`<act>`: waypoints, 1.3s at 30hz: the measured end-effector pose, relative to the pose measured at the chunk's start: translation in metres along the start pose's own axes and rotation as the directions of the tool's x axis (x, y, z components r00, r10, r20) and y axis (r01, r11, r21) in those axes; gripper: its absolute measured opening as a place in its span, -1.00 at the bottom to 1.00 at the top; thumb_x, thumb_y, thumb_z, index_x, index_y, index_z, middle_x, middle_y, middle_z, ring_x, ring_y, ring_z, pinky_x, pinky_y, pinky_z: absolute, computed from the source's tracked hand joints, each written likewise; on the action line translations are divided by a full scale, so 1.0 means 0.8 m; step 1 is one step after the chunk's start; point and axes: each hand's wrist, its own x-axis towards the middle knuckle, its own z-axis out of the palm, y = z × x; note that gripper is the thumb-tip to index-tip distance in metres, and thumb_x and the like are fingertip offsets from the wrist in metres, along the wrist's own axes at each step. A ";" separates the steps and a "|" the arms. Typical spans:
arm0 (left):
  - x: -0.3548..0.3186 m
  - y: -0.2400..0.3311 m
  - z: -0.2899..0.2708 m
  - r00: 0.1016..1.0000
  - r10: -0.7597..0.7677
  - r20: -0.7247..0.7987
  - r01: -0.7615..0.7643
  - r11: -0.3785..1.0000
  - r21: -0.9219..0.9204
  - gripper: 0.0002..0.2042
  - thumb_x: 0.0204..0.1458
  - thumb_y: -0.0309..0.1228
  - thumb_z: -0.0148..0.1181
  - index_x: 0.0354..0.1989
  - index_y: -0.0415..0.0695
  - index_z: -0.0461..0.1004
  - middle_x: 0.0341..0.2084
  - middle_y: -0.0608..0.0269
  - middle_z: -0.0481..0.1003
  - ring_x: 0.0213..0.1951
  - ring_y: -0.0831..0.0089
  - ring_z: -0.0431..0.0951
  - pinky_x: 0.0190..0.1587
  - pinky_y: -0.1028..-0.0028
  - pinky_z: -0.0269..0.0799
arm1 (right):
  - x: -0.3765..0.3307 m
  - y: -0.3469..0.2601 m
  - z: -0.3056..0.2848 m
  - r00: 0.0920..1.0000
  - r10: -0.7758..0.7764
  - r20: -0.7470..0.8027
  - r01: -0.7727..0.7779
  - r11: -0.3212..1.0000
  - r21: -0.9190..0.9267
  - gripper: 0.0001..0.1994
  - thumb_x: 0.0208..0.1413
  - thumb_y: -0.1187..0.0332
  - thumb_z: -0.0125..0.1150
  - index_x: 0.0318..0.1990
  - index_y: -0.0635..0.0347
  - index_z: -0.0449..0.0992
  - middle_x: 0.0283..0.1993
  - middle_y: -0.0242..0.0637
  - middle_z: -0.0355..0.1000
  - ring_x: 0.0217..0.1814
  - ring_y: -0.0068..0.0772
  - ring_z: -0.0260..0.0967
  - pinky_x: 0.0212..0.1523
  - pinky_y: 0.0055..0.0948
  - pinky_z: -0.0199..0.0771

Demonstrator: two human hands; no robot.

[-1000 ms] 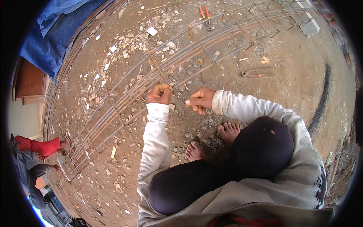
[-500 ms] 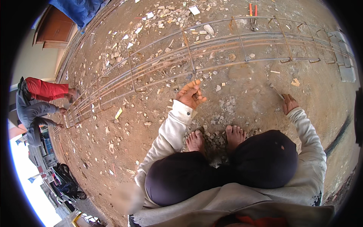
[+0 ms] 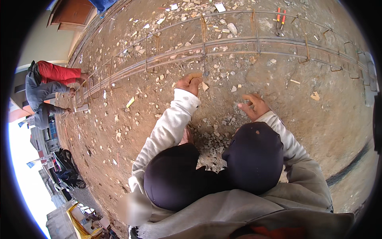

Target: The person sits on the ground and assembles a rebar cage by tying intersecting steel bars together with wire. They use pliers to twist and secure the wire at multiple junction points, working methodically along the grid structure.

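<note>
My left hand (image 3: 189, 83) is closed, thumb against forefinger, just on the near side of the rebar cage (image 3: 230, 41). Its fingertips are close to the lower end of a rusty stirrup (image 3: 203, 34); anything pinched in them is too small to make out. My right hand (image 3: 256, 107) is low over the ground beyond my right knee, to the right of the left hand. Its fingers are curled, with a gap at the thumb. Whatever lies in that palm is hidden. The cage of long steel bars and square stirrups stretches across the dirt in front of me.
Red-handled pliers (image 3: 281, 22) lie past the cage. Grey blocks (image 3: 367, 73) stand under its right end. At the far left another person (image 3: 43, 87) bends over the cage's other end. Stone chips and rubble (image 3: 223, 127) litter the dirt. A parked motorbike (image 3: 67, 169) stands behind at left.
My right hand has come in from the right toward my left hand; the slim metal tool in it no longer shows. The left hand's fingers have closed together. The whole view has shifted slightly.
</note>
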 end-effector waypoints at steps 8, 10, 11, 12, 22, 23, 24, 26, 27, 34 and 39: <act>0.065 0.019 -0.031 0.835 0.542 0.093 -0.518 0.720 0.462 -0.69 -0.12 -0.48 0.20 -0.12 -0.13 0.52 -0.21 -0.02 0.51 -0.10 -0.03 0.46 0.04 0.17 0.32 | 0.157 -0.128 0.043 0.922 0.282 0.267 -0.349 0.302 0.887 -0.59 0.01 0.20 0.36 -0.12 0.38 0.50 -0.29 -0.15 0.52 -0.42 -0.44 0.50 -0.49 -0.53 0.55; 0.072 0.014 -0.026 0.845 0.520 0.127 -0.509 0.708 0.490 -0.72 -0.08 -0.41 0.16 -0.13 -0.11 0.53 -0.20 -0.01 0.53 -0.12 0.00 0.48 0.04 0.21 0.33 | 0.162 -0.125 0.023 0.934 0.291 0.206 -0.319 0.428 0.845 -0.73 0.06 0.39 0.30 -0.15 0.39 0.51 -0.40 -0.21 0.52 -0.54 -0.48 0.47 -0.58 -0.54 0.51; 0.074 0.011 -0.032 0.862 0.485 0.148 -0.488 0.716 0.499 -0.72 -0.07 -0.39 0.14 -0.14 -0.11 0.54 -0.22 -0.02 0.54 -0.13 0.01 0.50 0.04 0.21 0.34 | 0.163 -0.124 0.011 0.939 0.283 0.195 -0.324 0.542 0.775 -0.74 0.07 0.38 0.29 -0.16 0.40 0.51 -0.42 -0.20 0.52 -0.54 -0.50 0.46 -0.60 -0.55 0.50; 0.076 0.019 -0.037 0.874 0.456 0.168 -0.474 0.725 0.500 -0.72 -0.06 -0.37 0.12 -0.14 -0.10 0.54 -0.23 -0.02 0.54 -0.14 0.03 0.51 0.03 0.21 0.35 | 0.163 -0.134 -0.004 0.954 0.258 0.150 -0.288 0.661 0.693 -0.73 0.09 0.33 0.27 -0.18 0.39 0.52 -0.43 -0.21 0.52 -0.55 -0.51 0.46 -0.59 -0.55 0.49; 0.093 0.038 -0.057 0.918 0.316 0.239 -0.389 0.835 0.390 -0.63 -0.03 -0.29 0.09 -0.12 -0.28 0.28 -0.50 -0.18 0.50 -0.37 -0.13 0.54 -0.27 0.08 0.46 | 0.179 -0.164 0.001 0.994 -0.080 -0.068 0.090 0.981 0.169 -0.74 0.20 0.20 0.14 -0.23 0.26 0.50 -0.46 -0.41 0.43 -0.51 -0.62 0.36 -0.47 -0.61 0.40; 0.086 0.045 -0.068 0.928 0.200 0.313 -0.322 0.854 0.409 -0.63 -0.06 -0.30 0.10 -0.13 -0.28 0.30 -0.45 -0.20 0.51 -0.31 -0.12 0.54 -0.21 0.07 0.45 | 0.174 -0.166 0.017 0.980 -0.146 -0.133 0.158 0.984 0.077 -0.73 0.23 0.21 0.10 -0.24 0.29 0.49 -0.47 -0.37 0.42 -0.52 -0.62 0.34 -0.49 -0.60 0.39; 0.090 0.021 -0.063 0.910 0.297 0.289 -0.396 0.830 0.393 -0.66 -0.07 -0.32 0.10 -0.17 -0.29 0.34 -0.35 -0.24 0.50 -0.21 -0.12 0.52 -0.12 0.07 0.42 | 0.173 -0.176 0.022 0.986 -0.128 -0.110 0.130 0.991 0.013 -0.73 0.24 0.25 0.07 -0.22 0.34 0.49 -0.42 -0.26 0.44 -0.46 -0.44 0.39 -0.42 -0.48 0.42; 0.093 0.021 -0.067 0.853 0.347 0.390 -0.491 0.787 0.374 -0.67 -0.09 -0.33 0.08 -0.21 -0.32 0.36 -0.31 -0.21 0.50 -0.18 -0.13 0.50 -0.05 0.09 0.39 | 0.176 -0.170 0.017 0.964 -0.249 -0.098 0.210 0.931 -0.297 -0.76 0.21 0.29 0.09 -0.20 0.35 0.49 -0.35 -0.17 0.44 -0.35 -0.29 0.41 -0.30 -0.38 0.43; 0.102 -0.012 -0.052 0.846 0.409 0.343 -0.519 0.779 0.350 -0.69 -0.08 -0.32 0.09 -0.23 -0.30 0.37 -0.37 -0.16 0.51 -0.21 -0.12 0.51 -0.09 0.09 0.41 | 0.180 -0.170 0.026 0.951 -0.304 -0.062 0.251 0.870 -0.425 -0.77 0.20 0.31 0.10 -0.20 0.36 0.49 -0.31 -0.13 0.44 -0.30 -0.21 0.42 -0.25 -0.34 0.43; 0.131 0.001 -0.045 0.763 0.453 0.460 -0.605 0.752 0.262 -0.79 -0.07 -0.27 0.11 -0.51 -0.17 0.46 -0.45 -0.01 0.52 -0.28 0.02 0.54 -0.19 0.17 0.44 | 0.186 -0.170 0.018 0.951 -0.275 -0.143 0.186 0.875 -0.448 -0.81 0.14 0.38 0.13 -0.20 0.33 0.53 -0.22 -0.04 0.43 -0.13 -0.06 0.39 -0.07 -0.27 0.36; 0.132 -0.012 -0.039 0.577 0.576 0.578 -0.811 0.488 0.323 -0.83 -0.21 -0.25 0.19 -0.57 -0.08 0.52 -0.46 0.08 0.52 -0.29 0.10 0.55 -0.19 0.20 0.45 | 0.186 -0.167 0.028 0.966 -0.168 -0.196 0.071 0.903 -0.424 -0.80 0.12 0.35 0.16 -0.23 0.32 0.54 -0.22 -0.06 0.44 -0.13 -0.07 0.39 -0.06 -0.28 0.36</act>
